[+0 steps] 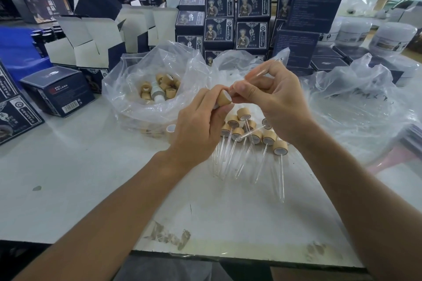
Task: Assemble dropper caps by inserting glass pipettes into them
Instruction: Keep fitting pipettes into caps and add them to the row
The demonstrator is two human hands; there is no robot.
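My left hand (201, 118) grips a wood-coloured dropper cap (224, 98) above the white table, its white open end turned to the right. My right hand (271, 100) pinches a clear glass pipette (265, 70) that slants up to the right, its lower end at the cap's opening. Whether the tip is inside the cap I cannot tell. Below my hands lies a cluster of several assembled caps with pipettes (253, 134), the glass stems pointing toward me.
A clear plastic bag (127, 89) at back left holds several loose caps (159, 89). Another crumpled clear bag (356, 98) lies at right. Dark printed boxes (235, 20) are stacked behind, open cartons (91, 36) at back left, white jars (392, 39) at far right.
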